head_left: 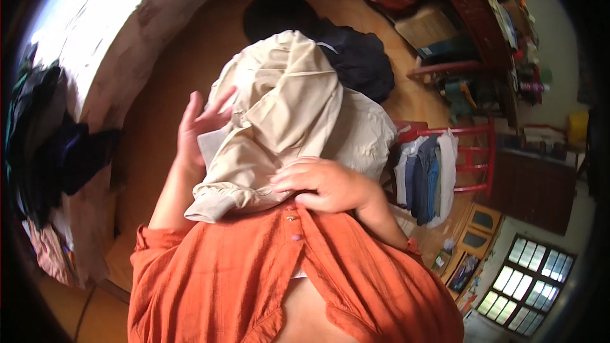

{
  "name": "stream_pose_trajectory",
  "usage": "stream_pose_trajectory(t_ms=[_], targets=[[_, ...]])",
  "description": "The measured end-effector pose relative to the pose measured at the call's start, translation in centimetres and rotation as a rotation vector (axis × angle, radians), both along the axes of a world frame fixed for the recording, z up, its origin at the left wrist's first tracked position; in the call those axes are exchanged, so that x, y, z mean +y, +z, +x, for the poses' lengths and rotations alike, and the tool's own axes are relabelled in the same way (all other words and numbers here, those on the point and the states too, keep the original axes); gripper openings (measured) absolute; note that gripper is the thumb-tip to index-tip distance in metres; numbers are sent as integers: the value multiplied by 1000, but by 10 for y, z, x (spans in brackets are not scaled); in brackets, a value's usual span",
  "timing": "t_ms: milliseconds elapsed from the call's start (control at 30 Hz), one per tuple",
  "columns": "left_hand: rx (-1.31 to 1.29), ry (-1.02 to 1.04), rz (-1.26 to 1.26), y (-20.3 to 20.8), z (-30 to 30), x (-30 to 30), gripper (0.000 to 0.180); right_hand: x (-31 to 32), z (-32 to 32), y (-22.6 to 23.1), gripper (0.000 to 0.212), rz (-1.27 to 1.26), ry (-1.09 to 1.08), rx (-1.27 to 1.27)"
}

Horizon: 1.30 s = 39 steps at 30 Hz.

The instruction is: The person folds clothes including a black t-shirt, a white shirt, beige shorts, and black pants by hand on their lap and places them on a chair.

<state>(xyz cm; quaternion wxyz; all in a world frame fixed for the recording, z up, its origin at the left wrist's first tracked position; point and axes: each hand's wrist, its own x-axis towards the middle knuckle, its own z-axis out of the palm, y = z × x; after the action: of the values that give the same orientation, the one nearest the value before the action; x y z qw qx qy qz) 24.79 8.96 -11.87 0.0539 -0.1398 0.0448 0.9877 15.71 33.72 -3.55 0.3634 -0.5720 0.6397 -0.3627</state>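
Orange shirt point(216, 273) nearest; left fingers point(191, 111) spread, right fingers point(297, 174) over beige garment point(286, 98), pinch unclear; dark clothing point(363, 63) pokes out beyond.

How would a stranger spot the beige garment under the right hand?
Find the orange shirt at the bottom. Just above it, the right hand rests on the beige garment. Unlike the dark bundle beyond, it is pale, with a gathered lower-left end.

Left hand point(202, 126): raised, fingers spread; left forearm point(170, 189) is extended forward. Right hand point(325, 181): held palm down, fingers pointed left, thumb set slightly apart; right forearm point(383, 216) is angled inward.
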Motion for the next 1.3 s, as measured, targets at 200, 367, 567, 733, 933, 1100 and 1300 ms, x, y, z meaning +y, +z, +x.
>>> stream_pose_trajectory(t_ms=[200, 367, 567, 733, 933, 1100, 1300], targets=[[-37, -540, -1069, 1, 44, -48, 64, 113, -77, 19, 30, 256, -749, 112], [-364, 201, -1236, -64, 54, -94, 37, 212, -96, -27, 30, 491, -1275, 259], [-452, 341, -474, -293, 119, -187, 24, 241, -84, -98, 60, 524, -1366, -35], [-146, 229, -998, -238, 81, -112, 57, 222, -67, -97, 80, 467, -1396, -401], [-345, 76, -581, -169, 57, -82, 47, 266, -58, -141, 87, 292, -1439, -794], [-140, -87, -328, -223, 77, -99, 44, 257, -59, -105, 49, 61, -1608, -842], [-508, -64, -652, -180, 59, -70, 39, 246, -66, -27, 27, -2, -1528, -159]])
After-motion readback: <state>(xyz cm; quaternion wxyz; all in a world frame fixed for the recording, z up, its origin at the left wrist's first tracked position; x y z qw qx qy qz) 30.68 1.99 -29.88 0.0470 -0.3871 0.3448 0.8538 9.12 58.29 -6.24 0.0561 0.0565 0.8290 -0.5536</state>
